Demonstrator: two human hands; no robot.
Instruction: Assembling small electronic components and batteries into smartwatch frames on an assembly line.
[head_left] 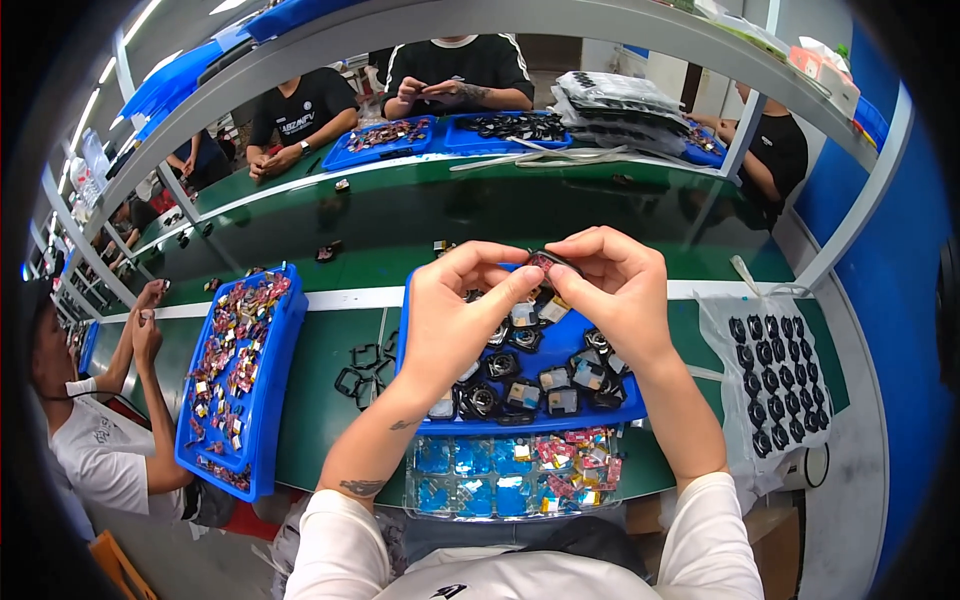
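My left hand (450, 315) and my right hand (625, 300) meet above a blue tray. Pinched between the fingertips and thumbs of both is a small black watch case (548, 262), with a red circuit board showing inside it. My fingers cover much of its edge. Below, the blue tray (540, 428) holds several black watch cases (482, 402), some round and open, some with silvery or yellowish pieces. Nearer my body, a clear compartment tray (412, 490) carries blue-filmed pieces (473, 457) on its left and red circuit boards (580, 470) on its right.
Empty black frames (365, 356) lie left of the tray. Further left stands a blue bin (288, 370) of red boards, beside a co-worker (100, 440). A padded sheet (775, 385) with rows of black watch parts lies right. Across the green bench (400, 215), other people work behind a metal shelf.
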